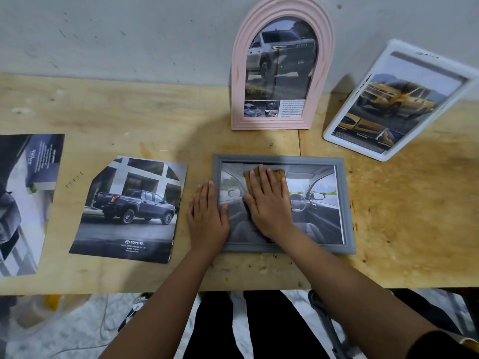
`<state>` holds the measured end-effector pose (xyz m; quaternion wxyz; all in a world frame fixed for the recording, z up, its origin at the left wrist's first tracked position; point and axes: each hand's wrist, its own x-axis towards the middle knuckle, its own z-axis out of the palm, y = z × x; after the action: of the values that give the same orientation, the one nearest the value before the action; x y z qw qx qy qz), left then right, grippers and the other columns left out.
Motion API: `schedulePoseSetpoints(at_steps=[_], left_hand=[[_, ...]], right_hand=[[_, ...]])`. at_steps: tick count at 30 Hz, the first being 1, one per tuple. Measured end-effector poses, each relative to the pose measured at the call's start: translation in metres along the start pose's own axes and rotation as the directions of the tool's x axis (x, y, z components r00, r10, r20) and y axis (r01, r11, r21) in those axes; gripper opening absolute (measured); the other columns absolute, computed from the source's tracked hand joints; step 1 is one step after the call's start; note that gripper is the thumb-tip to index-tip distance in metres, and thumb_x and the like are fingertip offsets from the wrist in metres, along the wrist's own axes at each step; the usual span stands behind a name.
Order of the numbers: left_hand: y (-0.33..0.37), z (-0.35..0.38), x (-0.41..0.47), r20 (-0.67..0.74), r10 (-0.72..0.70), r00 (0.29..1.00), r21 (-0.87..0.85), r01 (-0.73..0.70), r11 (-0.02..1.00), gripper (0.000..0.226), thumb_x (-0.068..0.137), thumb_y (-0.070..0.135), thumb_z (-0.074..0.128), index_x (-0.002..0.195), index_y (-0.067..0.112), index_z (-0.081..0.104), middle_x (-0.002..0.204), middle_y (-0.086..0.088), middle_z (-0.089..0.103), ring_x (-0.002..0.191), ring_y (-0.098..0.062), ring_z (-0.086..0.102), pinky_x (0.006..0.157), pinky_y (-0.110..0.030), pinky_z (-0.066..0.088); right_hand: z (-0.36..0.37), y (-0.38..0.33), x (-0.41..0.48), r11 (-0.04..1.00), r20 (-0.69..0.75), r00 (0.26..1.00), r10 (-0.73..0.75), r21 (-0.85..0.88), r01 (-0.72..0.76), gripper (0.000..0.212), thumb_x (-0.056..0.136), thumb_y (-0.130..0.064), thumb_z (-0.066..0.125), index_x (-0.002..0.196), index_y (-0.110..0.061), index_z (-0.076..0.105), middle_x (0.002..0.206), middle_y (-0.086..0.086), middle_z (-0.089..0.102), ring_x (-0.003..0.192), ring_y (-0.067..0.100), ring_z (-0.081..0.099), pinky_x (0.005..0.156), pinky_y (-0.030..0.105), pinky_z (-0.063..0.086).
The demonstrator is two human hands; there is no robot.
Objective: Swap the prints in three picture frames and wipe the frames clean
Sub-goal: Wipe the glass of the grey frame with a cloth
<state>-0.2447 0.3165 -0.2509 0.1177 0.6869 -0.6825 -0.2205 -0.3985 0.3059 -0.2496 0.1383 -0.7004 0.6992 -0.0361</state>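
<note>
Nearest, dark trousers point(272, 327) are showing below the counter's point(401, 224) front edge, over a pale marbled floor point(64, 332). Two bare forearms are reaching forward over that edge.

The left hand point(207, 216) is lying flat across the left rim of the grey frame point(347, 203). Its fingers point(207, 193) are straight and pressed together, and the thumb is reaching onto the glass. The right hand point(269, 203) is pressing a brown cloth point(249, 181) down on the glass, its fingers point(261, 177) straight and slightly spread. The cloth is sticking out past the fingertips and on both sides.

The grey frame is lying face up on the counter, landscape, right in front of the person, and is holding a car-interior print point(316, 203). Just left of the left hand, a loose truck print point(129, 211) is lying flat, its top cut to an arch. Further left, well apart, a second loose print point(23, 203) is lying partly out of view.

Behind the grey frame, a pink arched frame point(237, 73) is standing upright by the wall point(116, 29), showing a silver truck print point(280, 60). To its right, a white frame point(334, 130) is standing tilted, holding a yellow truck print point(394, 99).
</note>
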Motion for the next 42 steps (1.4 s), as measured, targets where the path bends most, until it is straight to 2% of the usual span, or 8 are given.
schedulePoseSetpoints(at_steps=[2,6,11,21,26,31,38,42], left_hand=[[0.0,0.0,0.0,-0.001,-0.002,1.0,-0.004,0.002,1.0,0.071,0.086,0.046,0.014,0.149,0.012,0.02,0.156,-0.004,0.022,0.144,-0.017,0.016,0.115,-0.034,0.007],[0.0,-0.001,0.0,0.0,-0.002,1.0,-0.003,0.002,1.0,0.072,0.086,0.047,0.013,0.149,0.012,0.02,0.155,-0.005,0.023,0.144,-0.018,0.017,0.115,-0.035,0.008],[0.0,0.0,0.001,-0.003,-0.005,1.0,-0.017,0.005,1.0,0.074,0.084,0.047,0.013,0.148,0.012,0.021,0.155,-0.006,0.023,0.144,-0.019,0.018,0.115,-0.034,0.007],[0.0,0.0,0.001,-0.011,-0.007,1.0,-0.016,0.006,1.0,0.073,0.085,0.047,0.014,0.148,0.012,0.021,0.155,-0.005,0.024,0.144,-0.019,0.019,0.115,-0.034,0.009],[0.001,-0.001,0.001,-0.016,-0.003,1.0,-0.021,0.002,1.0,0.065,0.09,0.04,0.024,0.147,0.01,0.023,0.154,-0.005,0.026,0.143,-0.019,0.021,0.115,-0.036,0.009],[0.0,-0.001,-0.001,-0.04,-0.001,0.999,-0.015,0.0,1.0,0.061,0.091,0.034,0.034,0.146,0.009,0.027,0.151,-0.007,0.032,0.14,-0.021,0.029,0.113,-0.041,0.018],[0.002,0.0,0.001,-0.029,-0.025,0.999,0.013,0.025,1.0,0.056,0.098,0.027,0.041,0.148,0.011,0.021,0.154,-0.003,0.028,0.144,-0.017,0.019,0.116,-0.036,0.01],[0.002,-0.002,0.001,-0.017,-0.032,0.999,0.012,0.033,0.999,0.056,0.098,0.028,0.039,0.148,0.012,0.02,0.154,-0.002,0.025,0.145,-0.015,0.016,0.116,-0.036,0.009]], right_hand=[[-0.002,0.002,0.0,0.999,0.005,0.999,-0.047,-0.026,0.047,0.076,0.088,-0.058,-0.011,0.15,-0.021,0.014,0.158,0.002,0.011,0.146,0.017,0.007,0.114,0.039,-0.007],[-0.003,0.005,0.0,0.992,0.013,0.993,-0.114,-0.057,0.115,0.065,0.097,-0.05,0.002,0.144,-0.019,0.034,0.151,0.004,0.034,0.14,0.022,0.031,0.113,0.042,0.011],[-0.004,0.013,0.001,0.966,0.036,0.969,-0.243,-0.077,0.245,0.059,0.099,-0.047,0.007,0.144,-0.021,0.034,0.151,0.002,0.035,0.139,0.02,0.033,0.112,0.044,0.018],[-0.009,0.029,0.005,0.872,0.165,0.87,-0.464,-0.09,0.482,0.056,0.098,-0.047,0.01,0.147,-0.025,0.026,0.154,0.0,0.026,0.143,0.019,0.022,0.114,0.043,0.009],[-0.014,0.036,0.007,0.811,0.218,0.797,-0.563,-0.042,0.584,0.056,0.099,-0.047,0.007,0.147,-0.026,0.026,0.155,-0.001,0.026,0.144,0.02,0.018,0.115,0.042,0.007],[-0.017,0.043,0.008,0.718,0.242,0.704,-0.668,-0.039,0.695,0.051,0.1,-0.041,0.015,0.147,-0.026,0.028,0.154,-0.001,0.028,0.143,0.019,0.021,0.115,0.042,0.007],[-0.021,0.049,0.007,0.66,0.294,0.629,-0.72,0.006,0.752,0.051,0.098,-0.039,0.02,0.146,-0.026,0.028,0.154,-0.002,0.025,0.144,0.018,0.016,0.115,0.04,0.001],[-0.024,0.053,0.003,0.648,0.328,0.603,-0.727,0.038,0.76,0.053,0.097,-0.04,0.014,0.148,-0.029,0.021,0.157,-0.006,0.016,0.144,0.013,0.002,0.115,0.035,-0.009]])
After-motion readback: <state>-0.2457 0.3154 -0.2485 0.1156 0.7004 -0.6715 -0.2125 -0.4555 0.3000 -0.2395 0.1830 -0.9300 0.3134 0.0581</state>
